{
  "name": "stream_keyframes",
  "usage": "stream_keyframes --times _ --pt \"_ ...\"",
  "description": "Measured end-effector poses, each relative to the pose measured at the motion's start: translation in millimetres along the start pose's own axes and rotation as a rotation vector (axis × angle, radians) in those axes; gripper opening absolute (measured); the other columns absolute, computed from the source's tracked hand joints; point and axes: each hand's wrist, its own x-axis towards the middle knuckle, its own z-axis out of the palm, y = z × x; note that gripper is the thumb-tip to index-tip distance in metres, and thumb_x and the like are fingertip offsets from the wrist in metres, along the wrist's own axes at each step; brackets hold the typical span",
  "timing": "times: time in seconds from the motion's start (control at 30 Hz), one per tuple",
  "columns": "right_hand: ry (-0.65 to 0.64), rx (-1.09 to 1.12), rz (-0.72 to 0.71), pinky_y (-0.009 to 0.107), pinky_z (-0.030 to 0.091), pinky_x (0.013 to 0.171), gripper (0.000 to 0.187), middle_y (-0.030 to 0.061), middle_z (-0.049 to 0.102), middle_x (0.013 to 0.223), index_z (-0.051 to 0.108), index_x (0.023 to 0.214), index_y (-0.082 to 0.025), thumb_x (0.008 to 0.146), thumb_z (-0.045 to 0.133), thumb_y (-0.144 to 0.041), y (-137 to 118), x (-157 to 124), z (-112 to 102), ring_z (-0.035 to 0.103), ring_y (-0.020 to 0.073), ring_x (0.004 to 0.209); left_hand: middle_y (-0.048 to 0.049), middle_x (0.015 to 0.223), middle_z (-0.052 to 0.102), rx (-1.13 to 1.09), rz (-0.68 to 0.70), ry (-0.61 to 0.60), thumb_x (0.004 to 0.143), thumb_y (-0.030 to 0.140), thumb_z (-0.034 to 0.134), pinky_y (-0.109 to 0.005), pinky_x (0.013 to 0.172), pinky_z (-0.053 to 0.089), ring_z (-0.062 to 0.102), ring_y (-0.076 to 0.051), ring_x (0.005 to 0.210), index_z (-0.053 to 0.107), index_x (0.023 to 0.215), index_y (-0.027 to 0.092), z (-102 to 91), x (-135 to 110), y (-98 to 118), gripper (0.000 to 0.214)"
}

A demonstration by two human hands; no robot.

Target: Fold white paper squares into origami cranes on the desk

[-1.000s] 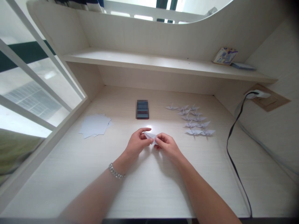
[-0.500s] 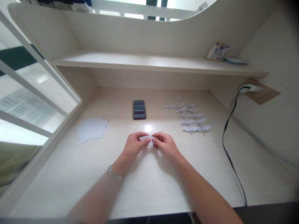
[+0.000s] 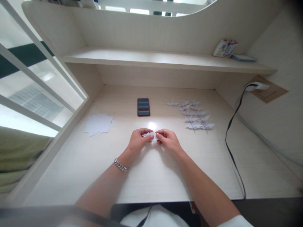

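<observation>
Between my two hands is a small folded piece of white paper (image 3: 148,134), held just above the desk. My left hand (image 3: 139,138) pinches its left part, thumb on top. My right hand (image 3: 167,138) grips the right end between thumb and fingers, which hide part of the folds. Several white paper cranes (image 3: 193,115) stand in rows on the desk to the right, beyond my right hand. A loose stack of white paper sheets (image 3: 98,123) lies to the left. A phone-like dark rectangle (image 3: 143,107), its face pixelated, rests behind my hands.
A black cable (image 3: 227,138) runs from the wall socket (image 3: 267,90) down across the desk's right side to the front edge. Above the desk's back is a shelf (image 3: 146,58) bearing a small colourful packet (image 3: 224,48) and a flat item (image 3: 243,58). White rails (image 3: 28,67) border the left.
The camera view has tilted down slightly, so the desk's contents appear higher and a little to the right. Both hands still pinch the folded paper, with only slight finger movement.
</observation>
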Motion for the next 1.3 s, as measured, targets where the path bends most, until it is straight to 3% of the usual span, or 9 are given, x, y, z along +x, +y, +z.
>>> stream_keyframes --times 0.17,0.3,0.37,0.47,0.6,0.83,1.0,1.13,1.3 --pt "0.005 0.098 0.039 0.025 0.048 0.049 0.028 -0.0003 0.061 0.060 0.063 0.086 -0.016 0.070 0.067 -0.039 -3.6 5.8 -6.8 0.061 0.0140 0.053 -0.0035 0.067 0.064 -0.046 0.003 0.032 0.057 0.029 0.077 -0.026 0.055 0.050 0.059 -0.012 0.056 0.065 0.088 0.010 2.7 2.0 -0.4 0.039" --pt "0.106 0.190 0.133 0.025 0.049 0.053 0.028 0.0041 0.065 0.071 0.062 0.083 -0.016 0.074 0.063 -0.043 -7.1 11.1 -16.2 0.061 0.0130 0.056 -0.0024 0.063 0.063 -0.050 -0.004 0.079 0.056 0.030 0.078 -0.025 0.054 0.050 0.061 -0.013 0.055 0.063 0.089 0.010 1.1 4.4 0.0 0.042" --pt "0.103 0.114 0.110 0.025 0.049 0.054 0.030 0.0056 0.066 0.075 0.063 0.083 -0.016 0.075 0.062 -0.045 -5.9 11.8 -18.3 0.062 0.0132 0.059 -0.0030 0.064 0.064 -0.045 0.005 0.085 0.056 0.031 0.078 -0.025 0.055 0.050 0.061 -0.014 0.057 0.063 0.089 0.010 0.1 5.4 -1.0 0.042" --pt "-0.016 0.027 0.029 0.026 0.050 0.058 0.030 0.0054 0.067 0.076 0.064 0.085 -0.015 0.068 0.070 -0.039 -0.1 11.5 -16.7 0.063 0.0156 0.064 -0.0040 0.066 0.066 -0.036 0.014 0.073 0.057 0.032 0.078 -0.025 0.055 0.050 0.061 -0.013 0.057 0.064 0.089 0.011 -1.1 6.5 -3.7 0.041" --pt "0.048 0.043 0.007 0.025 0.048 0.054 0.021 0.0012 0.063 0.061 0.064 0.076 -0.015 0.067 0.069 -0.034 10.7 14.9 -12.4 0.060 0.0140 0.055 -0.0059 0.071 0.067 -0.048 -0.016 0.013 0.058 0.031 0.078 -0.025 0.058 0.052 0.063 -0.014 0.062 0.065 0.088 0.011 -5.0 8.3 -5.2 0.038" --pt "0.098 0.070 -0.027 0.024 0.046 0.049 0.017 -0.0001 0.060 0.058 0.064 0.076 -0.016 0.069 0.066 -0.031 19.2 25.7 -11.0 0.057 0.0124 0.051 -0.0073 0.069 0.068 -0.133 -0.114 0.008 0.063 0.029 0.076 -0.027 0.061 0.053 0.065 -0.015 0.062 0.063 0.088 0.009 -11.0 12.7 1.7 0.034" --pt "0.023 0.030 -0.025 0.025 0.048 0.050 0.025 -0.0004 0.060 0.062 0.062 0.089 -0.016 0.072 0.065 -0.034 12.8 23.9 -10.8 0.057 0.0131 0.053 -0.0055 0.068 0.068 -0.028 -0.024 0.019 0.067 0.031 0.073 -0.026 0.060 0.054 0.066 -0.016 0.061 0.062 0.094 0.012 -11.6 14.9 -4.0 0.034" --pt "-0.029 -0.112 -0.052 0.024 0.045 0.049 0.021 0.0017 0.063 0.065 0.065 0.084 -0.016 0.071 0.065 -0.032 9.3 21.6 -8.8 0.057 0.0129 0.052 -0.0060 0.073 0.068 0.024 0.018 -0.021 0.070 0.032 0.070 -0.029 0.063 0.055 0.066 -0.017 0.065 0.063 0.095 0.013 -12.2 14.1 -7.9 0.033" --pt "0.002 -0.116 -0.079 0.024 0.045 0.049 0.019 0.0016 0.063 0.063 0.066 0.081 -0.015 0.071 0.064 -0.032 10.4 19.1 -8.4 0.056 0.0136 0.051 -0.0058 0.074 0.068 0.033 0.046 -0.033 0.070 0.032 0.070 -0.029 0.063 0.055 0.066 -0.017 0.066 0.063 0.092 0.013 -10.0 12.5 -5.9 0.030"
